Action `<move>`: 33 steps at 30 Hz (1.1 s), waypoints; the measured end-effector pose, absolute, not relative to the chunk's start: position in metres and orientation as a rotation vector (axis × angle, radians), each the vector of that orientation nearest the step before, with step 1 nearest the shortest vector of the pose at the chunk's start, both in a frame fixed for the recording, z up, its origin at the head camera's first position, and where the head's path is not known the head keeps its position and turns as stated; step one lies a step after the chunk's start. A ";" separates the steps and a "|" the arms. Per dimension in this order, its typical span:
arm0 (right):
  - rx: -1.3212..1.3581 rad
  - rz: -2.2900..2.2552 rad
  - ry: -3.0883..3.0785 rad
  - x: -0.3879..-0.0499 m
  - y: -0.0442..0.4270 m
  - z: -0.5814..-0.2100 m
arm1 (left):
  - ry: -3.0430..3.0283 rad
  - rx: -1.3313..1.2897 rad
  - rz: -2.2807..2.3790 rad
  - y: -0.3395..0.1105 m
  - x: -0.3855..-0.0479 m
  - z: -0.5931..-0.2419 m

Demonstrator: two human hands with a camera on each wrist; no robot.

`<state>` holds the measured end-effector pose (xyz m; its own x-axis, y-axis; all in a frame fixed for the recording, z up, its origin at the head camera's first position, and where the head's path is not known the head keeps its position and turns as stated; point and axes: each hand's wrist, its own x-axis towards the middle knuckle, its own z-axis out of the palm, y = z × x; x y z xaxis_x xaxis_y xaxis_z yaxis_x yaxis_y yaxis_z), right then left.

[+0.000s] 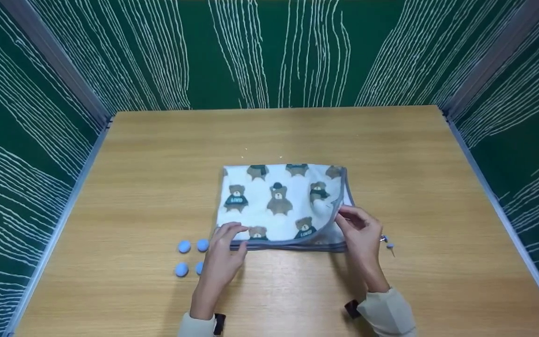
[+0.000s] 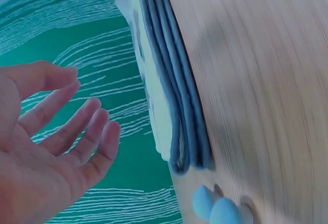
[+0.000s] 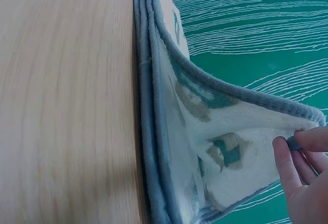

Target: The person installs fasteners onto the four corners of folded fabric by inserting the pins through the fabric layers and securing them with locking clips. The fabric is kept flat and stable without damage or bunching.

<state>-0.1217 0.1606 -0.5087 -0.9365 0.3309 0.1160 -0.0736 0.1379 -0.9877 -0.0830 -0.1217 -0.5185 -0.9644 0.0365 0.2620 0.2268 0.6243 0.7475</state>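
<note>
A folded white blanket (image 1: 260, 215) with bears and grey-blue edging lies at the middle of the table. Its right front corner is lifted, and the underside of the raised flap (image 3: 256, 167) faces the right wrist view. There my right hand (image 3: 310, 178) pinches a small blue disc-shaped pin head (image 3: 293, 143) against the flap; a pin shaft cannot be seen. Over the blanket's left front corner hovers my left hand (image 1: 222, 255), fingers loosely bent and holding nothing. The left wrist view shows this hand (image 2: 61, 131) apart from the stacked edges.
Several round blue caps (image 1: 184, 246) stand on the table left of the blanket, one partly hidden by my left hand. Small blue-headed pins (image 1: 390, 245) lie just right of my right hand. Green walls with white lines (image 1: 307, 56) enclose the wooden table (image 1: 157, 154).
</note>
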 end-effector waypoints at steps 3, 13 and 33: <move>-0.220 1.852 -2.110 -0.117 0.157 -0.500 | -2.639 -0.188 -1.199 -0.126 -0.083 -0.520; -0.238 1.850 -2.138 -0.112 0.152 -0.488 | -2.732 -0.032 -1.119 -0.144 -0.079 -0.522; -0.237 1.871 -2.120 -0.117 0.155 -0.509 | -2.877 0.099 -1.043 -0.169 -0.070 -0.534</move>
